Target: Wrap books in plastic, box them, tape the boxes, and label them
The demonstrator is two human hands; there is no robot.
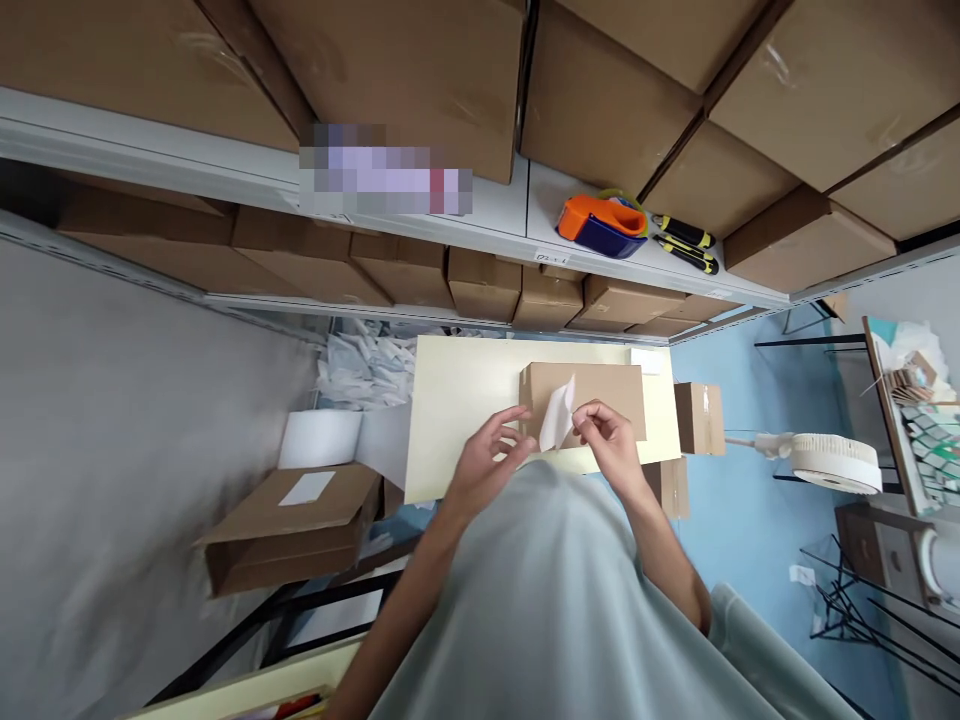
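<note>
Pinched between the fingertips of my right hand point(606, 436) is the edge of a small white paper sheet point(556, 414), which looks like a label. The sheet is bent and hangs tilted over a closed cardboard box point(611, 390). My left hand point(491, 455) is to the left of the sheet, fingers apart and curved, holding nothing. Its fingertips are near the box's left end; whether they touch it I cannot tell. The box lies on a pale yellow table point(457, 390) right in front of my body.
A shelf ahead holds many cardboard boxes point(615, 110), an orange and blue tape dispenser point(602, 225) and yellow-black cutters point(686, 243). An opened carton point(292, 520) and a white roll point(320, 438) are at left. A white fan point(834, 462) stands at right.
</note>
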